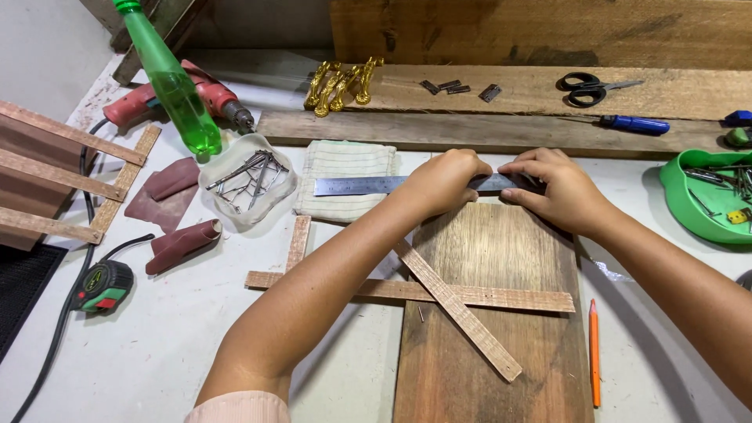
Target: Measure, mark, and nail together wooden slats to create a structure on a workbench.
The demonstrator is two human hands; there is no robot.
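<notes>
A steel ruler (356, 186) lies across the far end of a brown wooden board (501, 258). My left hand (442, 180) presses down on the ruler near its middle, fingers curled over it. Just to the right, my right hand (556, 188) holds the ruler's other end against the board's top edge. Thin wooden strips (462, 312) lie crossed over the board's near half, one horizontal (517, 298), one diagonal. An orange pencil (594, 352) rests on the table to the right of the board.
A folded striped cloth (345, 168) lies under the ruler's left end. Left of it are a clear dish of nails (249, 182), a green bottle (176, 86), a red drill (157, 98), sandpaper (168, 188) and a tape measure (104, 286). Scissors (587, 88), gold handles (341, 82), a blue-handled tool (634, 124) and a green tray (705, 196) sit at the back and right.
</notes>
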